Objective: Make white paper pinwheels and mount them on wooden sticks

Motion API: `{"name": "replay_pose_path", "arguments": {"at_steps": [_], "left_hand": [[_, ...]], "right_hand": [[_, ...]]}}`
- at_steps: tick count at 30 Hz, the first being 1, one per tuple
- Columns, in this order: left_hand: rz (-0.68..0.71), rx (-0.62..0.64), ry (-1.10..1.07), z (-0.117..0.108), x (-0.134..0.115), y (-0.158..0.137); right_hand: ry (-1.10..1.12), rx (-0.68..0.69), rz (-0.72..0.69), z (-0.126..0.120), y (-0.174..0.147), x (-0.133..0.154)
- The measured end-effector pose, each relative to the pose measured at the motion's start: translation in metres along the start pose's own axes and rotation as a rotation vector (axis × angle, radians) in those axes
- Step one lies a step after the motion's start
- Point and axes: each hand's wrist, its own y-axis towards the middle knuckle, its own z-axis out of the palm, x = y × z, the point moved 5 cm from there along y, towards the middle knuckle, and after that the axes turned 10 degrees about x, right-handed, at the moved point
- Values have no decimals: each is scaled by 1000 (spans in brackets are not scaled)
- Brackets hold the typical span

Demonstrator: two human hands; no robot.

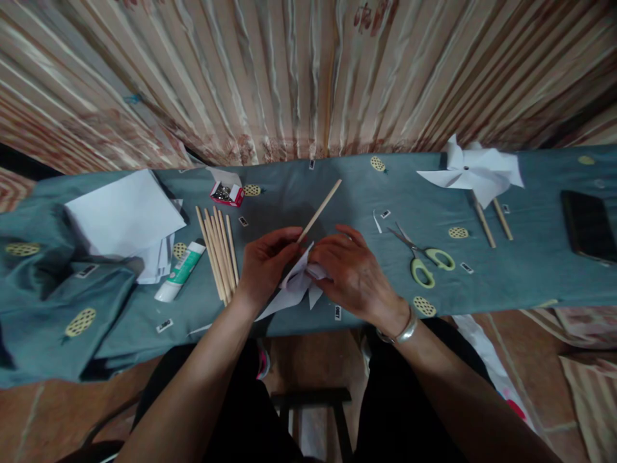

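Observation:
In my left hand (pixel 270 262) is a thin wooden stick (pixel 322 207), pinched between thumb and fingers and slanting up to the right. A white paper pinwheel (pixel 294 292) with folded blades lies against the stick's lower end, over the table's near edge. My right hand (pixel 348 270) curls its fingers over the pinwheel's right side and middle. Its fingertips are partly hidden by the paper, and where stick and paper meet is covered by both hands.
Left of my hands lie several wooden sticks (pixel 219 254), a glue tube (pixel 180 271), white paper sheets (pixel 125 212) and a red box of metal pins (pixel 226 191). On the right are green-handled scissors (pixel 424 257), finished pinwheels (pixel 475 170) on sticks and a dark phone (pixel 588 224).

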Motion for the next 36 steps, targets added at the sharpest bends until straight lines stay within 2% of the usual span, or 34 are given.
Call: {"name": "replay_pose_path", "arguments": {"at_steps": [11, 20, 30, 36], "left_hand": [[46, 52, 116, -1, -5, -3], [29, 174, 108, 10, -10, -13], [42, 170, 137, 16, -12, -15], [-22, 161, 45, 20, -8, -15]], "right_hand": [[11, -92, -68, -3, -18, 9], [19, -141, -53, -14, -28, 12], [-35, -217, -19, -15, -31, 17], [-70, -279, -31, -16, -33, 22]]}}
